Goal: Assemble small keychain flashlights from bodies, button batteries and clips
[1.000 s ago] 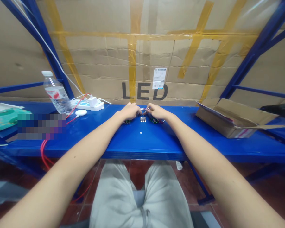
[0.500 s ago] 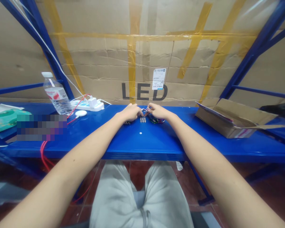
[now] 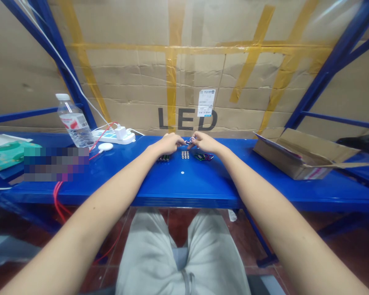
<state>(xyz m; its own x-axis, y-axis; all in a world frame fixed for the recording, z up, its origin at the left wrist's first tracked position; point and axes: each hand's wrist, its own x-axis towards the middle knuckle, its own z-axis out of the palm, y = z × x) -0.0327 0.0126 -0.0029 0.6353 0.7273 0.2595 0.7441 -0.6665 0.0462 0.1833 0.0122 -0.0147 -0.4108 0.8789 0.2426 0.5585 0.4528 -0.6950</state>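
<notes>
Above the back of the blue table, my left hand (image 3: 168, 143) and my right hand (image 3: 203, 142) meet at a small shiny metal piece (image 3: 188, 142) with a ring-like part. Fingertips of both hands are pinched on it; its exact kind is too small to make out. Below the gap between the hands lie several small round silvery pieces (image 3: 185, 155) in tight rows. Under my right hand rest several coloured carabiner-like clips (image 3: 203, 157), green and purple among them. A row of small dark pieces (image 3: 164, 157) lies under my left hand, partly covered by it.
A small white disc (image 3: 182, 173) lies on the blue table (image 3: 184, 188). To the right stands an open cardboard box (image 3: 301, 159). On the left are a water bottle (image 3: 75, 125), a power strip (image 3: 115, 136), red cables (image 3: 58, 196) and a green packet (image 3: 9, 153).
Both hands have drawn slightly up and away from the round pieces, with the metal piece still between them. The dark pieces under my left hand show more now.
</notes>
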